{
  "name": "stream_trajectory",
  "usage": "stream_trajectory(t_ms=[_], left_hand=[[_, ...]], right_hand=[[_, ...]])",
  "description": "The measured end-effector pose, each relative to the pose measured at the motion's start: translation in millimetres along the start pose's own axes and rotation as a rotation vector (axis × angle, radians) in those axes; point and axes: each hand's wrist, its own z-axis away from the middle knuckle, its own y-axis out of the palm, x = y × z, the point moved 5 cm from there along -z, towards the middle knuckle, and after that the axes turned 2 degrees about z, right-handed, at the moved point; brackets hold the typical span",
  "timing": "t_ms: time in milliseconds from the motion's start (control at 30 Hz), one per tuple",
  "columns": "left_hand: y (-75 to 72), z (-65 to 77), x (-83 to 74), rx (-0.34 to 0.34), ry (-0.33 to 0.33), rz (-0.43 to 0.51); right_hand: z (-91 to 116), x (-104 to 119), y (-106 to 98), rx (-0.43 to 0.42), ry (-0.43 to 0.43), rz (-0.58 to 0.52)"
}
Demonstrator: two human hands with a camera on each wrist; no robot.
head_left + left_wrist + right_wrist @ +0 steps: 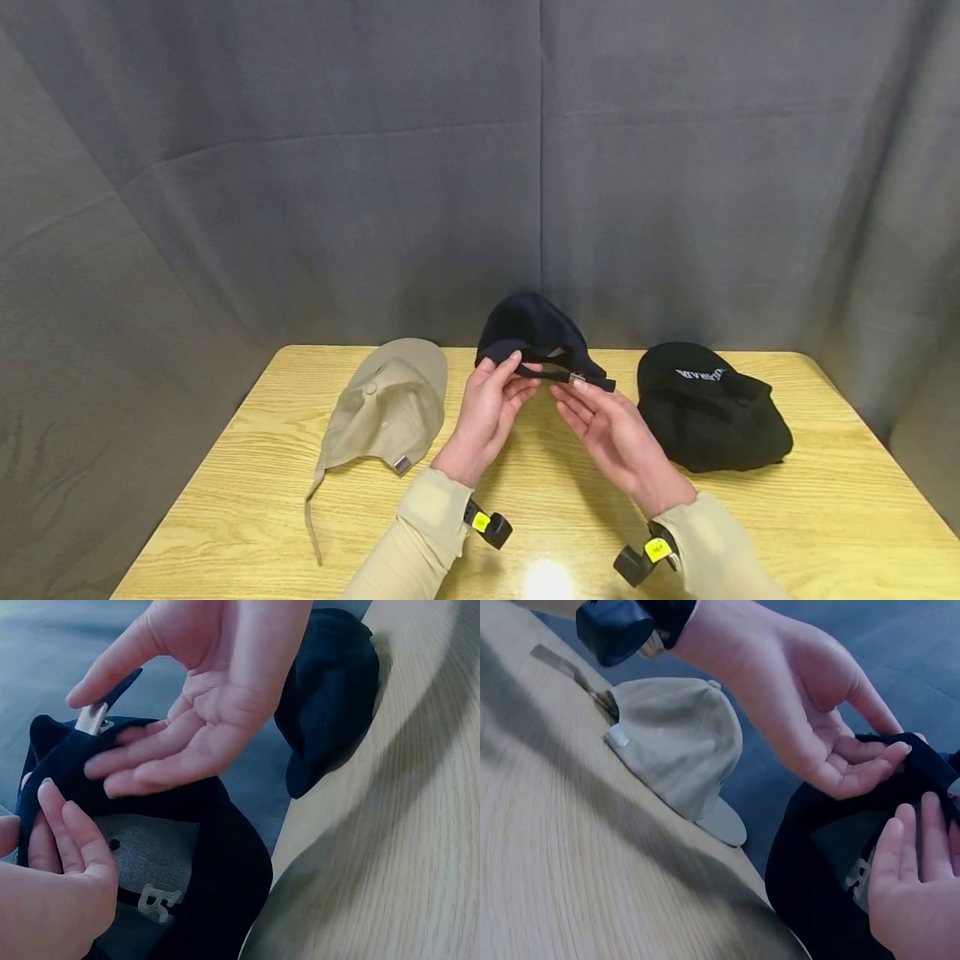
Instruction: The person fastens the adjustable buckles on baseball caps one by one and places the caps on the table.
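Dark cap, strap pinched (both hands)

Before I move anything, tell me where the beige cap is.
In the head view, the beige cap lies on the left side of the wooden table, left of the dark cap held by the left hand and right hand.

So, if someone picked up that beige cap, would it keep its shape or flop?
The beige cap's crown would probably flop, since it already looks creased and slumped. The brim is likely stiffer, as it keeps a smooth, rounded outline. The strap would probably dangle, because its end trails loose.
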Motion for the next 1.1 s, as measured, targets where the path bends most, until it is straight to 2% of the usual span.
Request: stream_trajectory(t_ms=[367,633,733,967,1100], left_hand=[[-9.1,-1.2,-1.3,-0.068,-0.035,-0.043],[-7.7,0.1,-6.9,-0.011,-0.05,-0.003],[-8.6,0.5,-7.9,-0.013,-0.05,0.032],[-11.8,-3.8,-8.8,-0.051,-0.016,0.185],[-13.3,-5.7,-10.3,-0.073,0.0,0.21]], right_hand=[[2.1,1.5,-5.1,-0.095,-0.014,0.03],[2.9,5.4,-11.5,-0.14,-0.056,-0.015],[2.4,6.2,-12.9,-0.143,-0.064,-0.022],[0.2,9.0,-15.2,-0.138,-0.086,-0.01],[0.1,10.6,-16.2,-0.122,-0.083,0.002]])
